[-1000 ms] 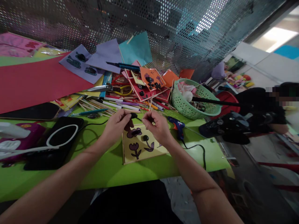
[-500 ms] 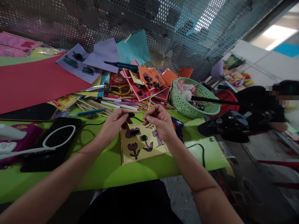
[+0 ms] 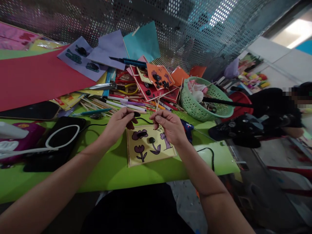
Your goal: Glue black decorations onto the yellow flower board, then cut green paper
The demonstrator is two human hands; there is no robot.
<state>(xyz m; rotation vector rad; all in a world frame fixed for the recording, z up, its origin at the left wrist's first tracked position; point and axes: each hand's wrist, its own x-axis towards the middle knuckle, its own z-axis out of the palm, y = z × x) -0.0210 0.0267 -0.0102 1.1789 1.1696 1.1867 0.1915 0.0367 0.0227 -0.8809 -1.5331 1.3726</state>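
Note:
My left hand (image 3: 123, 122) pinches a small dark pebble (image 3: 136, 114) between thumb and fingertips. Just beside it, my right hand (image 3: 169, 125) has its thumb and fingers pressed together; whatever they hold, if anything, is too small to make out. Both hands hover over the upper edge of a yellow card (image 3: 156, 156) with purple flowers drawn on it and a thin wooden border. A round dark pebble (image 3: 152, 140) sits on one flower head, and a longer dark one (image 3: 141, 133) lies on the flower at upper left. My right hand partly covers the card's right side.
A blue glue gun (image 3: 187, 128) lies right of my right hand. Behind are pens (image 3: 133, 106), wooden sticks (image 3: 97, 104), scissors (image 3: 104, 86), orange cards (image 3: 159, 76) and a green basket (image 3: 207, 110). A black power bank-like slab (image 3: 56, 146) with a white cable lies left. Another person (image 3: 270, 107) is at right.
The view has shifted slightly. My right fingers have drawn closer together beside the left hand, which still pinches the pebble. The card stays put on the table.

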